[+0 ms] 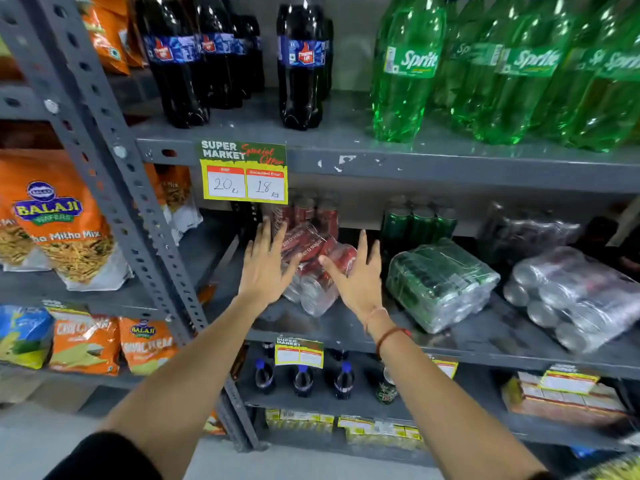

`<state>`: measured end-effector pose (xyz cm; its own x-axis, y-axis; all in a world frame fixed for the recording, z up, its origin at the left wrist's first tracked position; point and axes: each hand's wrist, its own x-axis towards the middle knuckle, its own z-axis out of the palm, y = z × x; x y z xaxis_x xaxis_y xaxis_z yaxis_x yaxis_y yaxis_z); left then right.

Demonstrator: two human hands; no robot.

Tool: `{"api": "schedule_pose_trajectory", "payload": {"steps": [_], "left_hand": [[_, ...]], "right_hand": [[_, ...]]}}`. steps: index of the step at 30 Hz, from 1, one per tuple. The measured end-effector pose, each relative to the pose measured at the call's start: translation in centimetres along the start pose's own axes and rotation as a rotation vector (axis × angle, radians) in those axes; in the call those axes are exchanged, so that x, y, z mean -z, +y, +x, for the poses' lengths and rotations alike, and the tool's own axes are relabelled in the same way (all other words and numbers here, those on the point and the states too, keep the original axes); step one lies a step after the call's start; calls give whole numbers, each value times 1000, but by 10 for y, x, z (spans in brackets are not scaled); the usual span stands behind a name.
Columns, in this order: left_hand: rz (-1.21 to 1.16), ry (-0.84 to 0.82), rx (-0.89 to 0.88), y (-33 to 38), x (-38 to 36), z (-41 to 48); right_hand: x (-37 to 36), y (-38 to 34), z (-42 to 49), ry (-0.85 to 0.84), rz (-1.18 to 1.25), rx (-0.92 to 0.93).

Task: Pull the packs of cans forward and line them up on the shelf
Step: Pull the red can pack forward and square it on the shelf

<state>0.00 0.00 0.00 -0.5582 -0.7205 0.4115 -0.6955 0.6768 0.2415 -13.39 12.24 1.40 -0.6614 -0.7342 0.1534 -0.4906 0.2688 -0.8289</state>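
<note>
A shrink-wrapped pack of red cans (317, 268) lies on its side, askew, on the grey middle shelf (346, 327). My left hand (265, 263) is at the pack's left side and my right hand (360, 275) at its right side, both with fingers spread and not closed on it. To the right lie a pack of green cans (440, 282) and a pack of silver cans (575, 296), both near the shelf's front. More red cans (311, 211) and green cans (417, 221) stand upright at the back.
The upper shelf carries dark cola bottles (301, 64) and green Sprite bottles (408, 67). A price tag (244, 173) hangs from its edge just above my hands. A slanted grey upright (114, 168) and orange snack bags (59, 220) stand at the left. Small bottles (303, 379) sit below.
</note>
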Motion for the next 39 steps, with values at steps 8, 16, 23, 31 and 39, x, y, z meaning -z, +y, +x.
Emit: {"api": "schedule_pose_trajectory", "payload": {"steps": [8, 16, 23, 31, 39], "left_hand": [[-186, -560, 243, -25, -27, 71], [-70, -511, 74, -35, -36, 74], [-171, -249, 120, -44, -32, 36], [-400, -133, 274, -15, -70, -44], [-453, 9, 222, 2, -56, -64]], "right_hand": [[-34, 13, 57, -285, 184, -423], [-42, 32, 76, -313, 198, -373], [-34, 21, 53, -264, 131, -77], [-45, 60, 17, -153, -157, 377], [-28, 63, 19, -70, -26, 428]]}}
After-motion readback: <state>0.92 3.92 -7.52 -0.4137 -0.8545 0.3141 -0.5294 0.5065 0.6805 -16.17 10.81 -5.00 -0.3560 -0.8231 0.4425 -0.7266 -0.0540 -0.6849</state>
